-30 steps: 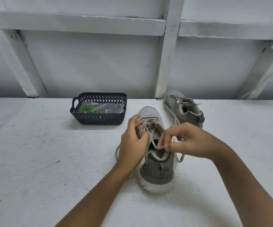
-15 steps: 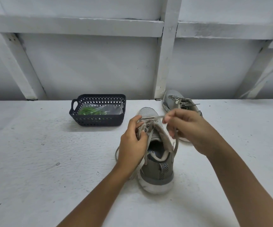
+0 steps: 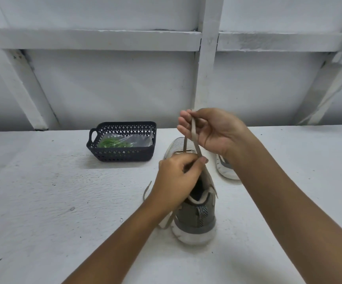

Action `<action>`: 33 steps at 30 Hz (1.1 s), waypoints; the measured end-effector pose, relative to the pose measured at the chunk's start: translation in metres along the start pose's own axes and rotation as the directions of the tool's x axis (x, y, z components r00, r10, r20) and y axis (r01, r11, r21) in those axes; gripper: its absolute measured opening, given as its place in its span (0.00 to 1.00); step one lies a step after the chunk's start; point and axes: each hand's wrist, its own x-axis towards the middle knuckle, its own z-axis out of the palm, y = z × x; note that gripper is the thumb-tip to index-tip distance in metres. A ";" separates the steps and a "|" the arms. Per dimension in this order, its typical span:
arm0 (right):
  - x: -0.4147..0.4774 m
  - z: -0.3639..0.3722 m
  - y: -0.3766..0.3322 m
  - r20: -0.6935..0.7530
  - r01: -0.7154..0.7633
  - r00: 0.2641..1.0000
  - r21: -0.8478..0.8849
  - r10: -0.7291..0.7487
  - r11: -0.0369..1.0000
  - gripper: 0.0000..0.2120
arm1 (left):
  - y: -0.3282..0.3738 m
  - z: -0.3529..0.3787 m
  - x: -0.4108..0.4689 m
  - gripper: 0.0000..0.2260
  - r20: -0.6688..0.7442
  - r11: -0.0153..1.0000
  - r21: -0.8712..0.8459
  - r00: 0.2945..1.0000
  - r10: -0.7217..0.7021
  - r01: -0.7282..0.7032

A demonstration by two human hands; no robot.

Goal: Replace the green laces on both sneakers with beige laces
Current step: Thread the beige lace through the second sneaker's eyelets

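A grey sneaker (image 3: 196, 218) stands on the white table, heel toward me, threaded with a beige lace (image 3: 193, 138). My right hand (image 3: 211, 130) pinches the lace and holds it taut well above the shoe. Lower down, my left hand (image 3: 178, 177) lies over the shoe's tongue and pinches the same lace near the eyelets. A loose lace end trails on the table left of the shoe. The second grey sneaker (image 3: 226, 169) lies behind, mostly hidden by my right forearm. The green laces (image 3: 112, 142) lie in a clear bag inside the basket.
A dark perforated plastic basket (image 3: 123, 154) with a handle sits on the table (image 3: 43, 201) to the left of the shoes. A white wall with painted beams (image 3: 207, 68) rises right behind the table's far edge.
My right hand has risen from the shoe's collar to high above it, drawing the beige lace upward. My left hand stayed on the tongue. The camera moved closer.
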 end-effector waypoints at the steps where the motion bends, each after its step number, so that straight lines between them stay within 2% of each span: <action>1: 0.001 -0.003 0.001 -0.002 0.009 1.000 -0.034 -0.009 0.999 0.11 | 0.004 -0.004 0.002 0.11 0.008 0.993 -0.104 0.999 -0.050 0.051; 3: 0.000 -0.012 0.006 -0.010 -0.004 1.000 -0.113 0.003 0.994 0.14 | 0.013 -0.014 0.006 0.10 -0.038 0.958 -0.266 0.992 -0.118 0.104; 5: -0.003 -0.020 0.016 -0.004 -0.039 0.999 -0.204 0.039 0.978 0.18 | 0.015 -0.023 0.016 0.11 -0.111 0.931 -0.352 0.983 -0.143 0.095; 8: -0.010 -0.029 0.033 0.014 -0.054 0.998 -0.338 0.063 0.940 0.17 | 0.011 -0.030 0.032 0.13 -0.153 0.928 -0.358 0.975 -0.164 0.101; 11: -0.017 -0.037 0.042 0.039 0.030 0.999 -0.474 -0.013 0.880 0.14 | 0.005 -0.032 0.045 0.11 -0.157 0.930 -0.338 0.966 -0.205 0.143; 13: -0.021 -0.044 0.043 0.092 0.088 0.995 -0.482 -0.050 0.872 0.14 | 0.002 -0.033 0.053 0.11 -0.167 0.927 -0.341 0.960 -0.224 0.157; 16: -0.026 -0.057 0.042 0.146 0.081 0.989 -0.447 -0.017 0.891 0.11 | -0.001 -0.032 0.060 0.10 -0.184 0.916 -0.349 0.944 -0.274 0.198; 20: -0.029 -0.072 0.036 0.150 0.100 0.988 -0.442 -0.036 0.891 0.10 | 0.000 -0.026 0.062 0.11 -0.144 0.905 -0.341 0.937 -0.318 0.255; 21: -0.028 -0.075 0.035 0.121 0.125 0.990 -0.462 -0.077 0.878 0.09 | 0.000 -0.023 0.060 0.11 -0.115 0.913 -0.291 0.937 -0.330 0.286; 23: -0.024 -0.082 0.035 0.041 0.177 0.983 -0.493 -0.180 0.852 0.09 | -0.003 -0.017 0.055 0.12 -0.101 0.946 -0.080 0.941 -0.323 0.316; 25: -0.018 -0.088 0.037 -0.040 0.200 0.967 -0.503 -0.254 0.841 0.08 | -0.009 -0.010 0.045 0.13 -0.147 0.955 0.140 0.959 -0.241 0.261; 27: -0.011 -0.091 0.043 -0.101 0.202 0.952 -0.502 -0.288 0.841 0.07 | -0.014 -0.002 0.034 0.15 -0.157 0.923 0.322 0.973 -0.169 0.212; 29: -0.006 -0.093 0.049 -0.138 0.203 0.937 -0.531 -0.320 0.822 0.07 | -0.014 0.007 0.023 0.17 -0.132 0.856 0.466 0.975 -0.181 0.222; 31: -0.002 -0.093 0.056 -0.140 0.225 0.930 -0.515 -0.340 0.827 0.07 | -0.012 0.013 0.017 0.19 -0.097 0.792 0.565 0.972 -0.213 0.230; 33: 0.001 -0.093 0.061 -0.119 0.251 0.935 -0.442 -0.333 0.861 0.07 | -0.012 0.015 0.017 0.19 -0.071 0.783 0.570 0.965 -0.253 0.248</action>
